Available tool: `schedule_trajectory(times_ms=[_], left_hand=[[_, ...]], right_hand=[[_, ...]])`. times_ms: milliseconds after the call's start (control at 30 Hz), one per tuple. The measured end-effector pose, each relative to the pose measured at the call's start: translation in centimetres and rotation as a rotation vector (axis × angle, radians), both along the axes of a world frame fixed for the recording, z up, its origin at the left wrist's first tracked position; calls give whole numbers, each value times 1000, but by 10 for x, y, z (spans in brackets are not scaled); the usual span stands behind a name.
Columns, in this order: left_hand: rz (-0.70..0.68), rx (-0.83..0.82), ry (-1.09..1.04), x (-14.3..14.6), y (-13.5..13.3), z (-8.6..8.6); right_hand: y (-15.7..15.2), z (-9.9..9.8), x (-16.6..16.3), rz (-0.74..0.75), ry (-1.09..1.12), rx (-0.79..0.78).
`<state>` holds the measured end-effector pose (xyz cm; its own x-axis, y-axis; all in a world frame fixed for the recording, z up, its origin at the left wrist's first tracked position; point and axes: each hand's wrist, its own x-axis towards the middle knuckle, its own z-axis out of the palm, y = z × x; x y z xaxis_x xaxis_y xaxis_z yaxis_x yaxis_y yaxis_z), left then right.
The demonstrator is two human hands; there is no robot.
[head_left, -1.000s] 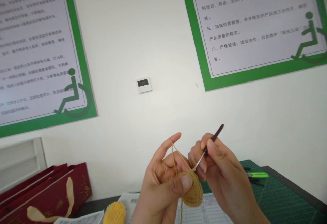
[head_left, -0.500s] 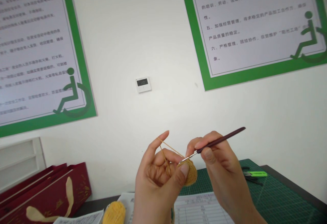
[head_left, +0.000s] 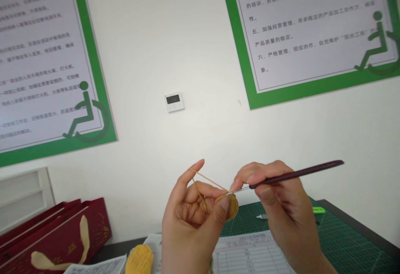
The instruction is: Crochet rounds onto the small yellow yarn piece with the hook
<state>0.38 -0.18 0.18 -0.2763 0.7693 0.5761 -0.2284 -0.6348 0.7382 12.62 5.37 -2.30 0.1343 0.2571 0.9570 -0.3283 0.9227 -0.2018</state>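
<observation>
My left hand (head_left: 193, 215) is raised in front of me and pinches a small round mustard-yellow crochet piece (head_left: 230, 205) between thumb and middle finger. A strand of the same yarn (head_left: 208, 178) runs taut over its raised forefinger. My right hand (head_left: 275, 194) is closed on a dark crochet hook (head_left: 296, 173) that lies almost level, handle pointing right. The hook's metal tip meets the top edge of the crochet piece.
A yellow yarn ball (head_left: 139, 259) lies at the bottom left beside printed paper sheets (head_left: 246, 253). A green cutting mat (head_left: 340, 240) with a green-handled tool (head_left: 318, 210) covers the right of the dark table. Red gift boxes (head_left: 59, 236) stand at left. Posters hang on the white wall.
My right hand swung the hook from steeply upright to nearly level, handle out to the right. My left hand turned the crochet piece more edge-on and shifted slightly left.
</observation>
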Motion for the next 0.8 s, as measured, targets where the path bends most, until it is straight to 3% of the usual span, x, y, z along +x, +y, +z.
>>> schedule_trajectory(times_ms=[167, 367, 600, 700, 800], left_hand=[[52, 14, 44, 2, -1, -1], [108, 28, 100, 3, -3, -2], [-62, 7, 19, 3, -4, -3], [-102, -10, 2, 1, -4, -3], [-122, -25, -6, 0, -4, -2]], right_hand=[[-2, 3, 5, -160, -72, 135], [-6, 12, 14, -423, -228, 419], [-11, -1, 10, -669, -209, 472], [-10, -3, 8, -683, -178, 470], [-9, 3, 9, -599, -135, 472]])
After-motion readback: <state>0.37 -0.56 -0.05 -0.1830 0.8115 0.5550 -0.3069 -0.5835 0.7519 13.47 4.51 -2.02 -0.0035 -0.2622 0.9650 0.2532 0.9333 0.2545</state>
